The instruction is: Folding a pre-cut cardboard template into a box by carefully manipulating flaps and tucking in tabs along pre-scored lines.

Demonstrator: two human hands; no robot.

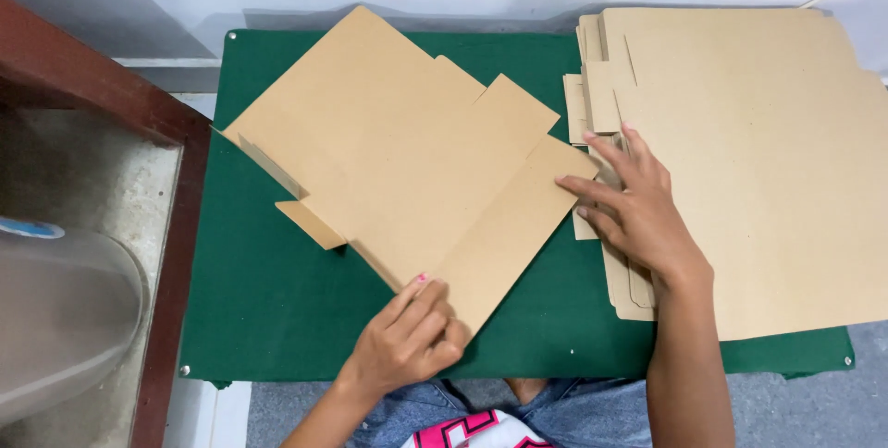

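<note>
Green cloth covers the bench (268, 309), which stands against a pale wall, with a dark wooden frame (111, 97) and a clear plastic tub (55, 319) off to its left. On the cloth lies a flat die-cut blank (398, 161) of brown card, turned at an angle, its small side tabs showing at the left edge.

The left hand (412, 337) pinches the blank's near corner, thumb under and fingers (421, 305) closed over the card. Further right, the right hand (638, 212) rests with fingers spread, its tips touching the blank's right flap; its grip is apart and clasps nothing. Under that palm and beyond it sits the stack (768, 161) of more blanks, reaching to the bench's right edge.

As I judge it, one blank has been drawn off the stack and is being squared up for folding. The next move calls for pressing along a crease while the other hand steadies the panel.
</note>
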